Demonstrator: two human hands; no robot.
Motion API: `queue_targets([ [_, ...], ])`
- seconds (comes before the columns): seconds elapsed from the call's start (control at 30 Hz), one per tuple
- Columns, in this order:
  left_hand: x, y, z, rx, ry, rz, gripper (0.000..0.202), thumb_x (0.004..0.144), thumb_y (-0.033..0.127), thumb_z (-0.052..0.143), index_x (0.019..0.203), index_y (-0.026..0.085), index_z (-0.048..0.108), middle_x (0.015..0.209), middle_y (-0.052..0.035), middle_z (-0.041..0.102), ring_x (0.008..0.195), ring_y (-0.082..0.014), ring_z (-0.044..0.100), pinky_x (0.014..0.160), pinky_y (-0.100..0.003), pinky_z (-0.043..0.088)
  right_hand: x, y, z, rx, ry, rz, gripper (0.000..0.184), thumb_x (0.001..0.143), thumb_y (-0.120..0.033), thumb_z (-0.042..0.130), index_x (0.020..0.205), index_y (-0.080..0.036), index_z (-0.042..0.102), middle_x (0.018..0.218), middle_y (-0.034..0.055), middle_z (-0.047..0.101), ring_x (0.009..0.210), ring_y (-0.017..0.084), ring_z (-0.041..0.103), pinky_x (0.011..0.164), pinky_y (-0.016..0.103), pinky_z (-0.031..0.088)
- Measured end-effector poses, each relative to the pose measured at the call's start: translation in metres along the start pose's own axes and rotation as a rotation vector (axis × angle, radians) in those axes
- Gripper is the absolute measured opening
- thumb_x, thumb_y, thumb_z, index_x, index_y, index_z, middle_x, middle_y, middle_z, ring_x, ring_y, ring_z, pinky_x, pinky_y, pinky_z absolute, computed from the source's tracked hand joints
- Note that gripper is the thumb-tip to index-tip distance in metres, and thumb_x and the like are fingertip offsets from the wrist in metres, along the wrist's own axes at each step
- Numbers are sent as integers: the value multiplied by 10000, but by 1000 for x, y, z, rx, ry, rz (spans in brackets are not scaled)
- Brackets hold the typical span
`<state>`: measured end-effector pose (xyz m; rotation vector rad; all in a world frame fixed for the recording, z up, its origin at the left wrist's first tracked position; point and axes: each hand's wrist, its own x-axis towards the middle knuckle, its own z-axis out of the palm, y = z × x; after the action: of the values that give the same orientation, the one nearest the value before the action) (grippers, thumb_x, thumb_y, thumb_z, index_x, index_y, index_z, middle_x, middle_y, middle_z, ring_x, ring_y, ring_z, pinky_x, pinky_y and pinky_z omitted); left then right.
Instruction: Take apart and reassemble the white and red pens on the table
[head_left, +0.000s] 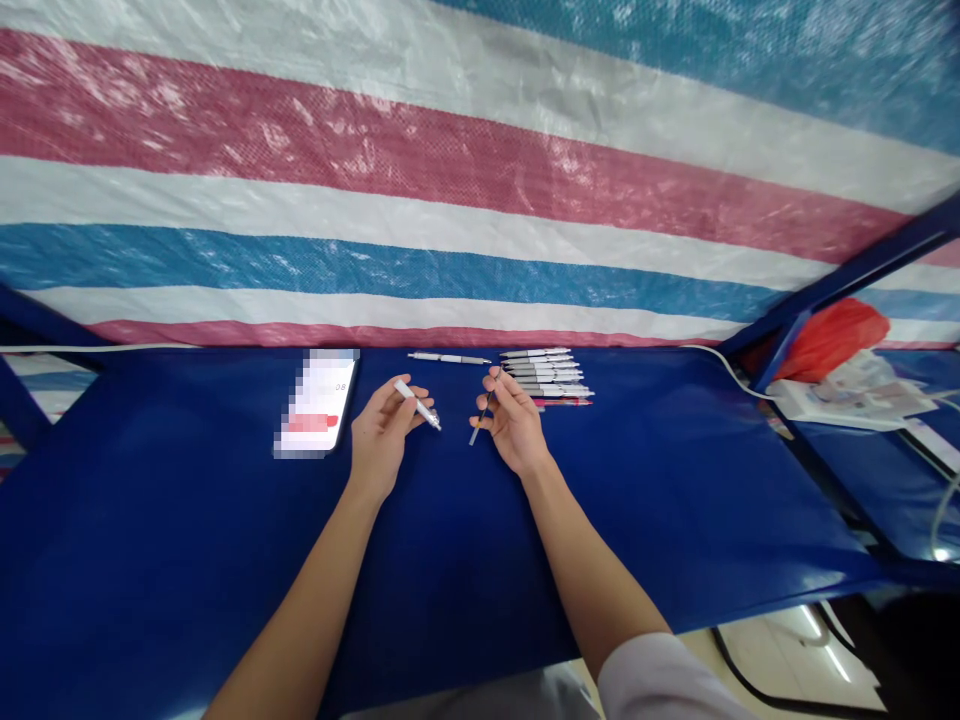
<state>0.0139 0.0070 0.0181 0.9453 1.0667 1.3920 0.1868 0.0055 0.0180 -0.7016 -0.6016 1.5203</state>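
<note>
My left hand [382, 432] is closed on a white pen barrel [417, 404], which slants down to the right between thumb and fingers. Across a small gap, my right hand [516, 425] pinches a thin pen refill [480, 424]. The refill is dark at the top and clear at its lower end, and it tilts downward to the left. Just beyond my right hand lies a row of several white and grey pens [544, 372], with a red pen [564, 402] at its near side. A single white and grey pen [450, 358] rests apart, behind both hands.
A phone [315, 405] with a lit, partly blurred screen lies on the blue table [450, 600] to the left. Striped plastic sheeting [375, 200] hangs behind. On the right are a blue metal frame [847, 270], a red plastic bag [836, 338] and a white cable [724, 362].
</note>
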Motion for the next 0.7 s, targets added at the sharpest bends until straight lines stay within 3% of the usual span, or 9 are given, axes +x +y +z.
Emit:
queue_targets([
  [0.37, -1, 0, -1, 75, -8, 43, 447, 764, 353, 728, 1172, 200, 627, 954, -55, 685, 852, -186, 674, 781, -339, 566, -1, 9, 4, -187, 43, -138, 228, 771, -364, 695, 969, -252, 682, 863, -15, 601, 737, 108, 612, 689, 316, 616],
  [0.7, -3, 1, -1, 221, 6, 110, 454, 743, 370, 738, 1152, 186, 666, 926, -57, 713, 835, -201, 682, 811, -353, 553, -6, 12, 8, -297, 78, -175, 191, 731, -352, 735, 881, -235, 715, 940, 4, 640, 780, 123, 650, 754, 305, 596],
])
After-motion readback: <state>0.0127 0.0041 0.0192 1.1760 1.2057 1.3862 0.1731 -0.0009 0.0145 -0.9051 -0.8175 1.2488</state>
